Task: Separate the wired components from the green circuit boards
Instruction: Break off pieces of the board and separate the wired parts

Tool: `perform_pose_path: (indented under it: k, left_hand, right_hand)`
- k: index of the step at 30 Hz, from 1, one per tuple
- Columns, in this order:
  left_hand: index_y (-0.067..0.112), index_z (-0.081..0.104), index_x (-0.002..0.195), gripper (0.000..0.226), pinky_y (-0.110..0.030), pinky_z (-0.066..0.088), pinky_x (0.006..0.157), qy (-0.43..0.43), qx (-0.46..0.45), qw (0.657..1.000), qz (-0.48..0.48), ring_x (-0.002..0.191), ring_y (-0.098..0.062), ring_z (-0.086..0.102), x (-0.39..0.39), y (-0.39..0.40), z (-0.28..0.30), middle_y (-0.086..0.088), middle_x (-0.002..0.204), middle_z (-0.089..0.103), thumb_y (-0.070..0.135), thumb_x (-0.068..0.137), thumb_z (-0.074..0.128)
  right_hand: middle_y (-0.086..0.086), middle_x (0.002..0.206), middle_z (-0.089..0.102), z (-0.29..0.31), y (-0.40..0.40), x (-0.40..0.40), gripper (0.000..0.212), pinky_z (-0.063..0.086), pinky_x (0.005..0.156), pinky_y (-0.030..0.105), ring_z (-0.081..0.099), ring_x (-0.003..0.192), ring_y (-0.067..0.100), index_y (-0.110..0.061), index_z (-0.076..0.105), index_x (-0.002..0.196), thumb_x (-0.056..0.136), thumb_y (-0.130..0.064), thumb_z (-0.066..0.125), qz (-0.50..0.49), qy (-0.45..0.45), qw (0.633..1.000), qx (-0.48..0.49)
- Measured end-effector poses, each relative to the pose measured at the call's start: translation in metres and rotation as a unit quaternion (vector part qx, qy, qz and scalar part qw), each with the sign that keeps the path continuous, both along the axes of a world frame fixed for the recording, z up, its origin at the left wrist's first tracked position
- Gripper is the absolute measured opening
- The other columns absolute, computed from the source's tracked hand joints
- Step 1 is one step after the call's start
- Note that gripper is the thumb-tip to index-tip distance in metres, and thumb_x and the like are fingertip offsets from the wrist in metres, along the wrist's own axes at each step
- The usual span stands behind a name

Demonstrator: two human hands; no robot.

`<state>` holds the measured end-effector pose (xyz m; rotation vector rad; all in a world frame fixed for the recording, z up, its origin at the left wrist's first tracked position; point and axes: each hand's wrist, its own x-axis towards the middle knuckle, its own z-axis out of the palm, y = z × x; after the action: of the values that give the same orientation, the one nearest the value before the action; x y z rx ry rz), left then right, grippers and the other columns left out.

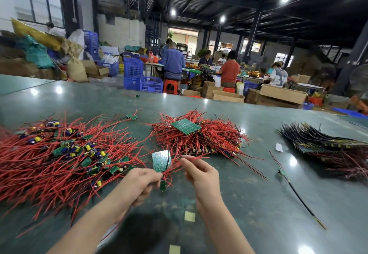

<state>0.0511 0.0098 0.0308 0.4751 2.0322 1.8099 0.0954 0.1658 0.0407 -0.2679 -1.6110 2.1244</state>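
Green circuit board (pixel 161 161), flat and rectangular, stands upright just above my left hand (pixel 142 182), pinched at its lower edge. My right hand (pixel 200 176) pinches a thin red wire (pixel 196 157) beside it, above the glossy table (pixel 258 204).

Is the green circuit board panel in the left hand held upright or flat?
Upright: the green circuit board panel stands on edge above the left hand, clear of the table.
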Motion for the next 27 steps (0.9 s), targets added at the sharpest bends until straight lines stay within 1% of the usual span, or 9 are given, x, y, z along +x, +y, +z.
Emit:
perform_pose_path:
  k: [3,7,9,11,13,17,18,22,27]
  left_hand:
    - [0.014,0.053,0.054,0.038,-0.012,0.016,0.032,0.082,-0.051,0.995,0.038,0.030,-0.005,0.020,0.002,0.007,-0.004,0.008,0.039,0.029,0.017,0.092,0.055]
    - [0.018,0.052,0.053,0.039,-0.012,0.010,0.039,-0.017,0.014,1.000,0.017,0.036,-0.009,0.013,0.003,0.004,-0.004,0.005,0.044,0.024,0.019,0.092,0.053]
    - [0.018,0.052,0.055,0.036,-0.012,0.010,0.041,-0.055,0.035,0.998,0.004,0.037,-0.008,0.012,0.003,0.002,-0.002,0.004,0.046,0.023,0.019,0.092,0.052]
    - [0.018,0.052,0.056,0.035,-0.012,0.009,0.040,-0.071,0.040,0.997,-0.005,0.037,-0.008,0.011,0.003,0.002,-0.002,0.004,0.046,0.022,0.019,0.091,0.052]
    - [0.018,0.052,0.057,0.035,-0.012,0.009,0.040,-0.065,0.024,0.998,-0.008,0.037,-0.008,0.012,0.004,0.004,-0.003,0.005,0.046,0.023,0.020,0.091,0.052]
    - [0.017,0.053,0.052,0.040,-0.012,0.011,0.038,-0.001,-0.030,0.999,0.012,0.035,-0.008,0.016,0.004,0.009,-0.005,0.004,0.043,0.026,0.018,0.092,0.054]
    - [0.017,0.054,0.051,0.041,-0.012,0.011,0.038,0.006,-0.033,0.999,0.017,0.035,-0.008,0.016,0.003,0.009,-0.005,0.004,0.043,0.026,0.018,0.091,0.055]
    - [0.019,0.054,0.048,0.043,-0.013,0.012,0.037,0.016,-0.039,0.999,0.025,0.035,-0.008,0.016,0.000,0.006,-0.005,0.006,0.042,0.027,0.020,0.091,0.055]
    - [0.017,0.055,0.048,0.043,-0.014,0.016,0.032,0.050,-0.056,0.997,0.026,0.031,-0.007,0.019,0.001,0.008,-0.006,0.005,0.039,0.029,0.016,0.091,0.056]
  right_hand:
    - [-0.005,0.063,0.071,-0.005,-0.002,-0.001,0.011,0.043,0.057,0.006,0.060,0.057,-0.003,-0.012,0.075,0.072,0.074,-0.001,0.075,-0.080,0.003,0.995,0.064]
    - [-0.010,0.056,0.061,-0.006,0.002,-0.004,0.007,0.036,0.050,0.012,0.043,0.045,-0.002,-0.013,0.073,0.072,0.077,-0.008,0.073,-0.034,-0.036,0.998,-0.049]
    - [-0.012,0.053,0.058,-0.009,0.002,-0.006,0.008,0.036,0.052,0.015,0.042,0.043,-0.003,-0.015,0.072,0.071,0.078,-0.011,0.072,-0.024,-0.066,0.992,-0.106]
    - [-0.013,0.054,0.060,-0.011,0.002,-0.007,0.009,0.037,0.052,0.014,0.044,0.044,-0.004,-0.015,0.071,0.069,0.078,-0.011,0.073,-0.031,-0.074,0.990,-0.113]
    - [-0.011,0.057,0.064,-0.012,0.002,-0.006,0.010,0.038,0.050,0.010,0.047,0.045,-0.004,-0.014,0.072,0.067,0.075,-0.010,0.076,-0.072,-0.054,0.994,-0.066]
    - [-0.007,0.061,0.068,-0.014,0.001,-0.005,0.013,0.040,0.056,0.009,0.050,0.052,-0.003,-0.020,0.072,0.065,0.072,-0.011,0.079,-0.176,-0.002,0.972,0.153]
    - [-0.007,0.061,0.068,-0.014,0.001,-0.005,0.012,0.041,0.057,0.010,0.050,0.053,-0.004,-0.019,0.072,0.066,0.073,-0.011,0.078,-0.172,0.000,0.974,0.151]
    - [-0.008,0.060,0.069,-0.009,0.009,-0.005,0.014,0.044,0.058,0.006,0.058,0.057,-0.004,-0.017,0.072,0.065,0.075,-0.008,0.075,-0.154,-0.003,0.988,0.018]
    - [-0.012,0.052,0.058,-0.014,0.012,-0.005,0.016,0.038,0.053,0.009,0.047,0.049,-0.003,-0.024,0.070,0.065,0.076,-0.014,0.076,-0.212,-0.015,0.961,0.180]
